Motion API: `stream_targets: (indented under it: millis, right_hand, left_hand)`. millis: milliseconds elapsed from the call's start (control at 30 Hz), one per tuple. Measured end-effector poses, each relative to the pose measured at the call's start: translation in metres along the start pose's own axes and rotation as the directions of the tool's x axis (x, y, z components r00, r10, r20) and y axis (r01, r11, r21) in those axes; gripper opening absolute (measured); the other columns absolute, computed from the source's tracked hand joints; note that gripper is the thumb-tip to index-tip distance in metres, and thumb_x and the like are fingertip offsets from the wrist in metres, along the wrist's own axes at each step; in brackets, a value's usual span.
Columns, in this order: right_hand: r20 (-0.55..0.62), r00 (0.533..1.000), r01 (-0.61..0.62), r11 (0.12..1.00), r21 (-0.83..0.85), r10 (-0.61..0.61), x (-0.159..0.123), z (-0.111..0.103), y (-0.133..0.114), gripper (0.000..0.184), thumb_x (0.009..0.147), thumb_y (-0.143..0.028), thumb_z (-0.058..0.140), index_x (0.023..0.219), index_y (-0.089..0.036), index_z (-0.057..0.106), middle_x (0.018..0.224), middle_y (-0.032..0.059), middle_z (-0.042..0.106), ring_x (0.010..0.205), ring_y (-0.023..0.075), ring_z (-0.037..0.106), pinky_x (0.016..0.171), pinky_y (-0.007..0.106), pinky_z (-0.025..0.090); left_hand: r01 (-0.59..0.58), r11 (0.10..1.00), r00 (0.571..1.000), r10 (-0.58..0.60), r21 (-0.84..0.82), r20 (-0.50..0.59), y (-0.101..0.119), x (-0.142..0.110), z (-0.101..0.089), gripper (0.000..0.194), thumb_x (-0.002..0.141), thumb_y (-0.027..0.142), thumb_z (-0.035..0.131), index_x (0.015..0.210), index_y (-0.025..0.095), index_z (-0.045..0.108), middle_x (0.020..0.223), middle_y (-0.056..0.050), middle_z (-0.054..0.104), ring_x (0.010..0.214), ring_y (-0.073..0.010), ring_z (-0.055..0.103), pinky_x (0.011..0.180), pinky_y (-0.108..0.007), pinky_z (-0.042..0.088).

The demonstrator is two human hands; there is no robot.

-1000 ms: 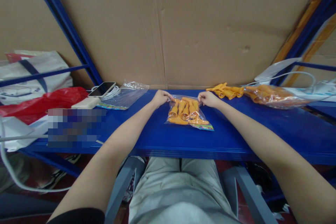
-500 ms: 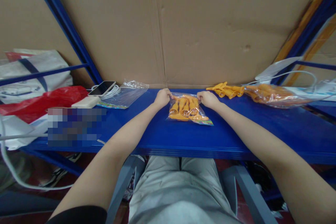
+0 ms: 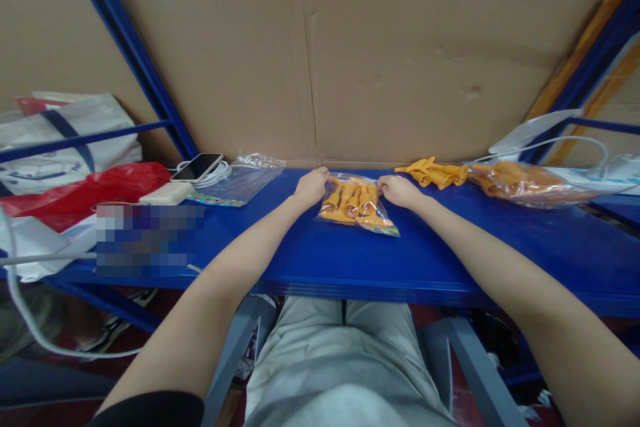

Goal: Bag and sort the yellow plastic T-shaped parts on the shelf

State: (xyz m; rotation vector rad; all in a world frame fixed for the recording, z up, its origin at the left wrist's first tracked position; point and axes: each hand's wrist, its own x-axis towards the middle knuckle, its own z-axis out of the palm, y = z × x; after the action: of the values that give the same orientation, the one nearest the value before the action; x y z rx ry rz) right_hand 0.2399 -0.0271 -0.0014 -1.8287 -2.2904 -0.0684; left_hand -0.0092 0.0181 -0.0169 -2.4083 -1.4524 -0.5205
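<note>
A clear plastic bag [image 3: 356,205] filled with several orange plastic horn-shaped pieces lies in front of me, its coloured printed strip at the near right edge. My left hand [image 3: 312,187] is closed on the bag's far left corner. On the far right corner, my right hand [image 3: 397,189] pinches the plastic film, fingers curled. The fingertips of both hands are partly hidden. Just right of my right hand sits a small pile of loose orange pieces [image 3: 436,172].
On the blue table [image 3: 320,260], another bag of orange pieces [image 3: 523,183] lies at right. A flat clear bag [image 3: 240,183], a phone [image 3: 197,167], a white cable, a white power bank [image 3: 166,193] and a red plastic bag [image 3: 95,193] are at left. Cardboard [image 3: 320,53] stands behind.
Both hands keep their hold on the bag's far corners. The bag's near edge has shifted slightly away from me and its printed corner has moved a little left.
</note>
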Motion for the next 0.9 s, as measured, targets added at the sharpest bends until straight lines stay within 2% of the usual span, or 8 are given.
stream_targets:
  millis: [167,367,467,533,633,700,867,900]
  right_hand:
    - [-0.052,0.999,0.002,0.999,0.045,0.0,0.003,0.002,0.007,0.033,0.098,-0.023,0.041,0.085,-0.017,0.071,0.101,0.0123,0.077,0.095,0.022,0.07,0.076,0.027,0.044]
    - [-0.085,0.996,-0.009,0.957,0.291,0.035,0.011,0.012,0.022,0.05,0.097,-0.051,0.05,0.058,-0.02,0.057,0.068,0.0074,0.068,0.07,0.0191,0.064,0.066,0.028,0.043]
    - [-0.142,0.986,-0.017,0.908,0.42,0.084,0.014,0.015,0.024,0.044,0.087,-0.057,0.064,0.063,-0.02,0.056,0.074,0.006,0.069,0.075,0.0189,0.064,0.07,0.028,0.047]
    - [-0.152,0.98,-0.029,0.844,0.536,0.13,0.015,0.016,0.023,0.033,0.083,-0.048,0.073,0.074,-0.019,0.059,0.082,0.006,0.071,0.079,0.018,0.065,0.074,0.028,0.05]
    - [-0.032,0.989,-0.078,0.7,0.71,0.142,0.011,0.012,0.024,0.022,0.081,-0.035,0.077,0.087,-0.018,0.063,0.086,0.0062,0.073,0.075,0.0153,0.065,0.073,0.027,0.053]
    - [0.066,0.994,-0.109,0.647,0.755,0.09,0.008,0.007,0.027,0.025,0.08,-0.037,0.079,0.089,-0.017,0.066,0.081,0.0051,0.072,0.07,0.014,0.064,0.071,0.027,0.054]
    - [0.273,0.958,-0.149,0.654,0.742,-0.091,-0.003,-0.01,0.037,0.046,0.067,-0.055,0.086,0.087,-0.016,0.074,0.069,0.0036,0.07,0.063,0.0142,0.063,0.064,0.027,0.053]
    - [0.273,0.957,-0.143,0.657,0.741,-0.101,-0.005,-0.012,0.037,0.049,0.064,-0.058,0.087,0.086,-0.016,0.075,0.068,0.0042,0.07,0.062,0.015,0.063,0.062,0.027,0.053]
  left_hand:
    - [-0.073,0.997,0.997,0.072,0.032,0.029,-0.001,-0.001,-0.002,0.044,0.088,0.0,0.043,0.116,0.017,0.074,0.125,-0.008,0.069,0.114,-0.0203,0.066,0.1,-0.028,0.052]
    - [-0.149,0.989,0.988,0.148,0.01,0.044,-0.002,0.0,-0.001,0.044,0.09,0.003,0.044,0.123,0.014,0.07,0.13,-0.011,0.067,0.118,-0.0203,0.065,0.105,-0.03,0.05]
    - [-0.148,0.989,0.987,0.147,0.009,0.057,-0.002,0.0,-0.002,0.044,0.09,0.003,0.043,0.125,0.013,0.069,0.133,-0.011,0.066,0.119,-0.021,0.065,0.106,-0.032,0.05]
    - [-0.153,0.988,0.987,0.153,0.006,0.056,-0.001,-0.001,-0.003,0.044,0.091,0.005,0.044,0.126,0.014,0.068,0.134,-0.011,0.066,0.12,-0.0208,0.065,0.105,-0.032,0.05]
    - [-0.178,0.984,0.983,0.178,0.002,0.047,0.001,-0.001,-0.003,0.042,0.092,0.007,0.045,0.127,0.015,0.067,0.135,-0.011,0.065,0.121,-0.0208,0.064,0.105,-0.032,0.05]
    - [-0.196,0.981,0.98,0.196,0.0,0.046,0.003,-0.002,-0.004,0.041,0.093,0.008,0.045,0.128,0.015,0.067,0.137,-0.011,0.064,0.123,-0.021,0.063,0.105,-0.032,0.05]
    - [-0.271,0.963,0.961,0.271,-0.019,0.05,0.013,-0.004,-0.008,0.041,0.095,0.009,0.045,0.131,0.013,0.064,0.141,-0.014,0.062,0.13,-0.0216,0.059,0.108,-0.034,0.049]
    - [-0.289,0.957,0.956,0.29,-0.025,0.047,0.015,-0.005,-0.009,0.041,0.095,0.01,0.046,0.132,0.013,0.063,0.141,-0.014,0.062,0.13,-0.0214,0.059,0.109,-0.034,0.048]
